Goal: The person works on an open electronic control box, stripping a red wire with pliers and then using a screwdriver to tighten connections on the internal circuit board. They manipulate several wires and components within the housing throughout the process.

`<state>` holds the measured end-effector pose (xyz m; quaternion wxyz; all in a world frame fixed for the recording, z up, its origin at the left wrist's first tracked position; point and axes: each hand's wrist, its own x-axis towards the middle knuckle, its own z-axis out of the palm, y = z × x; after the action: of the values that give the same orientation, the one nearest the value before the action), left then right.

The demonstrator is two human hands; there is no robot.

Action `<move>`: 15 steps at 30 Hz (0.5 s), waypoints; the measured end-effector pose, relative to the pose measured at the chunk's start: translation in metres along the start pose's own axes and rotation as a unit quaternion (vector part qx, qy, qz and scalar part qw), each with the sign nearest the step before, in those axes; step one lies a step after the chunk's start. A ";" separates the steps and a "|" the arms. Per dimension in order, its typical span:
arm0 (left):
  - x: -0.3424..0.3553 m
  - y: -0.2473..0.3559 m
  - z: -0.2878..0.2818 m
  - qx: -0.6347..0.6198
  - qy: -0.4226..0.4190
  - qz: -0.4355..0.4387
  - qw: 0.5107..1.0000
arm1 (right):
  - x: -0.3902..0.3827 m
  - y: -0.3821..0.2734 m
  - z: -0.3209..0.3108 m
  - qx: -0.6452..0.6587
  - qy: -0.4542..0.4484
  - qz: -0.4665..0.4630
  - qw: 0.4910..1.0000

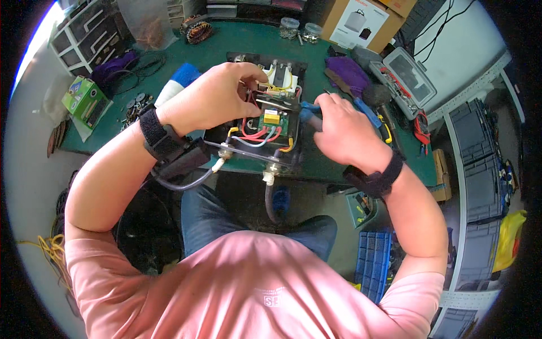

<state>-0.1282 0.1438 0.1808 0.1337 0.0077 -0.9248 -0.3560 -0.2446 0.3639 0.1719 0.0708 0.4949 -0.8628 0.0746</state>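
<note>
An opened electronics box (248, 152) lies on the green workbench. Inside are a green circuit board (275, 125) with a yellow block on it and red, yellow and blue wires. My left hand (217, 96) reaches over the box's left side, thumb and fingers curled together near thin wires; what they grip is hidden. My right hand (347, 127) is closed round the blue handles of pliers (307, 111) at the right side. The pliers' metal end points left, over the board, close to my left fingertips. Two cable connectors (272, 167) stick out of the box's near side.
Behind the box stand clear jars (289, 28) of small parts and a cardboard box (361, 25). Purple cloth (345, 73), hand tools and an open clear case (403, 76) lie to the right. Loose screws and a green carton (84, 103) sit left. A thick cable (270, 203) hangs off the front edge.
</note>
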 end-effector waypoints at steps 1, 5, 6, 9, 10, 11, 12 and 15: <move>0.000 0.002 -0.001 -0.025 -0.020 -0.030 0.999 | -0.001 0.001 -0.001 0.027 -0.017 0.011 0.999; -0.001 0.011 -0.002 -0.057 -0.035 -0.093 0.993 | -0.007 -0.005 -0.008 0.085 -0.028 0.023 0.996; -0.001 0.014 -0.003 -0.048 -0.024 -0.095 0.994 | -0.006 -0.005 -0.009 0.084 -0.015 0.009 0.996; -0.001 0.013 -0.001 -0.054 -0.022 -0.084 0.995 | -0.009 -0.004 -0.010 0.076 0.011 -0.019 0.997; -0.003 0.019 -0.004 -0.044 -0.030 -0.076 0.996 | -0.010 -0.004 -0.011 0.070 0.014 -0.025 0.997; -0.004 0.023 -0.006 -0.033 -0.038 -0.067 0.996 | -0.011 -0.003 -0.011 0.065 0.018 -0.031 0.997; -0.003 0.023 -0.006 -0.023 -0.057 -0.073 0.995 | -0.013 -0.002 -0.011 0.070 0.021 -0.033 0.997; -0.001 0.020 -0.009 -0.010 -0.092 -0.084 0.992 | -0.021 0.006 -0.008 0.090 0.035 -0.042 0.994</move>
<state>-0.1230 0.1524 0.2001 0.0182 0.0511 -0.9257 -0.3743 -0.2395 0.3861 0.1756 0.0591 0.5319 -0.8282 0.1662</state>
